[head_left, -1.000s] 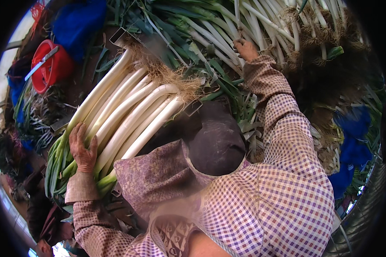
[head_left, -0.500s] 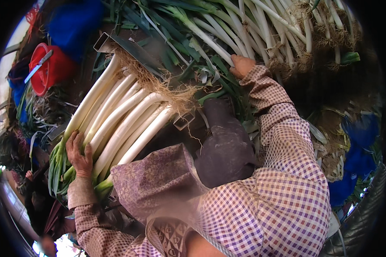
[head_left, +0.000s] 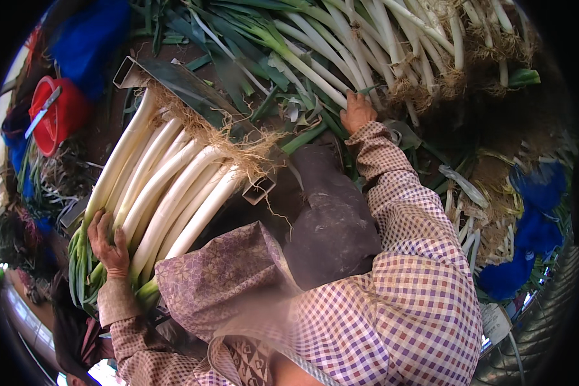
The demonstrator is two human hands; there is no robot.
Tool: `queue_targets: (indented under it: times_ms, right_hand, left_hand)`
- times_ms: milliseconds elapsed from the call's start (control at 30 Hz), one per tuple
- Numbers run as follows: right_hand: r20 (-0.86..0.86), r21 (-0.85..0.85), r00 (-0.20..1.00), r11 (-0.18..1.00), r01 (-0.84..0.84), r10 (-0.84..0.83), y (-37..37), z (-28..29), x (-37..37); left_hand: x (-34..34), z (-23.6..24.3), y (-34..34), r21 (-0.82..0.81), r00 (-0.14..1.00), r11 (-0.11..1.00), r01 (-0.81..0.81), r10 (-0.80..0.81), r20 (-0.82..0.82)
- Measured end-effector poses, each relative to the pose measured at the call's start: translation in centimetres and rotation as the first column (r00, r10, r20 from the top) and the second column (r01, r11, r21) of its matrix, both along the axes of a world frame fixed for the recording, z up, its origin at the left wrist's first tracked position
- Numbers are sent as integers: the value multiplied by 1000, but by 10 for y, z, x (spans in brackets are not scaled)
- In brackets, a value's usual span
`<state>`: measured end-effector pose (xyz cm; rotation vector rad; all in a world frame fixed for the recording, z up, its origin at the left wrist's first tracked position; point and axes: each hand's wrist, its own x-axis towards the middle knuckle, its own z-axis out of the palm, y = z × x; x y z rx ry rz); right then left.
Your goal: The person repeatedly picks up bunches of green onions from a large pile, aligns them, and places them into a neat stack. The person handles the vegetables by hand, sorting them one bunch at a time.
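Note:
A bundle of thick white leeks (head_left: 167,170) lies slanted at the left, roots (head_left: 202,125) at the far end and green leaves toward me. My left hand (head_left: 109,248) rests flat on the bundle near its green end, thumb apart from the fingers. At the far side, my right hand (head_left: 358,114) is closed at the white end of a single leek (head_left: 318,80) on the edge of a large pile. Its fingertips are partly hidden. Beneath the bundle's root end is a metal channel frame (head_left: 258,190).
The pile of untrimmed leeks (head_left: 392,45) spreads across the far side, roots to the right. A red basin (head_left: 61,112) with a knife (head_left: 43,112) across it stands at the left, near blue netting (head_left: 96,38). More blue netting (head_left: 524,244) and plant scraps (head_left: 489,199) lie at right.
The whole view has shifted, so the bundle and basin sit further left and lower. My right hand has drawn slightly nearer, still at the leek's end. My left hand stays on the bundle.

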<state>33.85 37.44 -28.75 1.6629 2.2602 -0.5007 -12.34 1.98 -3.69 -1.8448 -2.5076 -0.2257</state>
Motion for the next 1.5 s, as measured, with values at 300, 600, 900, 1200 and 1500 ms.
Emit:
queue_targets:
  times_ms: [300,600,900,1200,1500]
  right_hand:
    - [226,-226,973,974,16,37,51,-1,-22]
    - [-243,-518,967,854,-58,-81,40,105,-9]
    - [-249,-968,327,221,-119,-912,-30,189,80]
    - [-477,-851,400,525,13,-783,-89,248,140]
    - [-699,-650,429,758,-49,-572,-205,349,161]
  left_hand:
    - [10,-2,13,50,1000,999,13,-12,-11]
    - [11,-9,17,140,999,990,34,-33,-10]
    - [2,-21,21,2,996,1000,7,-7,-89]
    - [85,65,100,-59,981,987,153,-144,132]
    - [305,80,197,11,469,469,883,-882,-51]
